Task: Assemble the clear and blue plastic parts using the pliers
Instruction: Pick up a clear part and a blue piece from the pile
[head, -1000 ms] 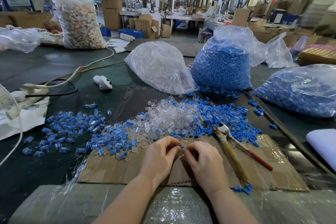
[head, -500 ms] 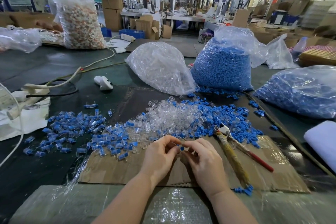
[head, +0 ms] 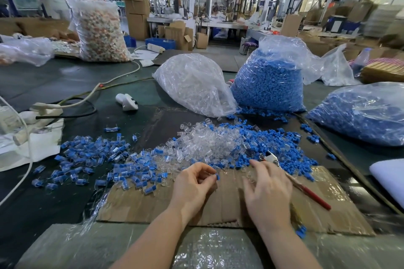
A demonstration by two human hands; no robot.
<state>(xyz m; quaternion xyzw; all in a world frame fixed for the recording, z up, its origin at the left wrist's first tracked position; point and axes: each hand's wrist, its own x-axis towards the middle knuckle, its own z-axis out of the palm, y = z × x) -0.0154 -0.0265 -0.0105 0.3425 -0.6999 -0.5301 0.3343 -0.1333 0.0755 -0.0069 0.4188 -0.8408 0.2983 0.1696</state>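
Note:
My left hand [head: 193, 185] pinches a small clear and blue part [head: 216, 176] between thumb and fingertips over the cardboard sheet [head: 140, 205]. My right hand [head: 267, 188] hovers to the right with fingers spread, covering part of the pliers [head: 306, 190], whose red handle and metal jaws stick out beyond it. A loose pile of clear parts [head: 209, 144] and blue parts [head: 277, 140] lies just beyond both hands. Joined clear-blue pieces [head: 94, 155] are scattered to the left.
Behind the pile stand a bag of clear parts [head: 196, 87] and two bags of blue parts [head: 271, 85] [head: 363, 113]. A white handheld device [head: 126, 101] and cables [head: 65, 107] lie at the left. White foam [head: 389, 179] sits at the right edge.
My hands were together working one part; now my right hand has let go and moved right over the pliers, while my left hand keeps the part.

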